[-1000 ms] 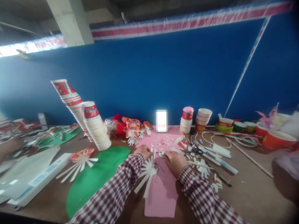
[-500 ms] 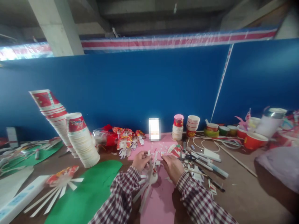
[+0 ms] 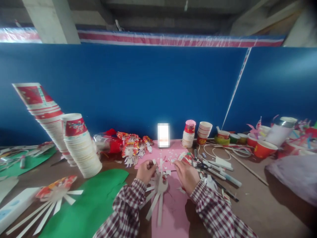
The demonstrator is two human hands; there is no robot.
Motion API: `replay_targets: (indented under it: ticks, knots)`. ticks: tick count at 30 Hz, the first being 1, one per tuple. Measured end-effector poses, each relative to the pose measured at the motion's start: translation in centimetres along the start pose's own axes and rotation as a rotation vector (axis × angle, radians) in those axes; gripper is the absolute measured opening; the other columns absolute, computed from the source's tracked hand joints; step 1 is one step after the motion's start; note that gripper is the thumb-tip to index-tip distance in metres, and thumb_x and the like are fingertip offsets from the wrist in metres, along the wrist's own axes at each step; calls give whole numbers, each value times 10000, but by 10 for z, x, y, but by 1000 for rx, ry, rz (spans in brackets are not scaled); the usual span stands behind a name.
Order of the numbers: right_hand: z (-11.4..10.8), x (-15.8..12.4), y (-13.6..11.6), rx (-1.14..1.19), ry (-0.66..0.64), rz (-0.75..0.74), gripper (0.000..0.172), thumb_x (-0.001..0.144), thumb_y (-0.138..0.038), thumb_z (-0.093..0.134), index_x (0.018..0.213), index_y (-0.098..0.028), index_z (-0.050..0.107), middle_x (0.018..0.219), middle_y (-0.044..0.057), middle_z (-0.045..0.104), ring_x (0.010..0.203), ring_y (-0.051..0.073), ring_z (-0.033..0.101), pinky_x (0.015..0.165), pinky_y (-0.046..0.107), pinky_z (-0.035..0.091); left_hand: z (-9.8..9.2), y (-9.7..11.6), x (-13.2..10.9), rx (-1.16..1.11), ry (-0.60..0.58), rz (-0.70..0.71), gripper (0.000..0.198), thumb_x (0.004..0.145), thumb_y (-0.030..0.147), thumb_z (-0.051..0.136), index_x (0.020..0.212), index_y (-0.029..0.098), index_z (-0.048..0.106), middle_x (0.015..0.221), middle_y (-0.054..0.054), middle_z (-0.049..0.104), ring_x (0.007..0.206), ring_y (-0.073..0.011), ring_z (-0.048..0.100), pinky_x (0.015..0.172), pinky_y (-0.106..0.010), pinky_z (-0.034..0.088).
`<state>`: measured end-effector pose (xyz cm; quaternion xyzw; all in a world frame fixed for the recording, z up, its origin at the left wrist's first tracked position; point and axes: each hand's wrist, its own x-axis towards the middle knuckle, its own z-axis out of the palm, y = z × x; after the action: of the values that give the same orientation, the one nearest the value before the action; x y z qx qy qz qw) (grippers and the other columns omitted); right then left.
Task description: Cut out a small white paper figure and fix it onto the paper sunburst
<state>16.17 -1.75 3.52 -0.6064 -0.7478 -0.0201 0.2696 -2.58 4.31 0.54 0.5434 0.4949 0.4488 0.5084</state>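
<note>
My left hand (image 3: 146,171) is closed in a pinch on a white paper strip (image 3: 154,162), left of the pink sheet's middle. Across from it, my right hand (image 3: 185,173) has its thumb and forefinger pressed together over the sheet's right edge; what they hold, if anything, is too small to name. Between and below the hands lies a white paper cutout (image 3: 162,187) with long strips fanning toward me. Small white scraps dot the pink sheet (image 3: 170,211) beyond the fingers.
Tall paper cup stacks (image 3: 83,148) lean at the left, near a green sheet (image 3: 99,191) and another strip cutout (image 3: 55,195). Pens (image 3: 220,172) and a thin stick (image 3: 250,170) lie at the right. Decorated paper figures (image 3: 131,148) and a cup stack (image 3: 188,134) stand behind.
My hands have moved slightly farther apart, the left one leftward and the right one rightward. The cutout's strips lie at a different angle. The camera view has shifted a little.
</note>
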Motion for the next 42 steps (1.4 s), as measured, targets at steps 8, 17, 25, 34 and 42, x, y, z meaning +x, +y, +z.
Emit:
replay_targets:
  ticks: [8,17,25,34,42]
  knots:
    - [-1,30,-7,231,-137,127,152,793,-228,475,913,-163,543,875,57,633,846,165,579,737,247,400,7,4,-3,-84,-40,11,305,613,379,619,752,148,475,452,51,534,318,-83,471,317,-182,366]
    - [20,66,-7,474,-359,240,188,750,-203,530,926,-137,548,729,40,634,473,93,581,461,189,445,8,1,-5,-38,-89,44,270,647,348,601,787,153,477,439,54,530,310,-81,457,330,-189,377]
    - [16,69,-14,664,-442,221,118,699,-69,525,800,-126,546,587,-28,546,454,62,536,454,168,457,4,-3,-2,16,-37,83,316,636,314,628,876,135,528,463,34,550,365,-88,487,389,-191,392]
    - [14,66,-21,750,-450,132,87,692,-135,571,779,-138,567,609,-22,551,487,68,532,475,176,447,-5,1,-5,495,144,562,355,594,120,615,939,190,569,984,-71,558,809,-171,536,694,-299,442]
    - [12,65,-20,763,-424,114,104,696,-216,584,764,-144,553,593,-27,545,481,73,524,475,184,435,6,5,-14,300,72,455,262,714,152,474,973,171,502,699,-9,617,542,-101,530,547,-229,422]
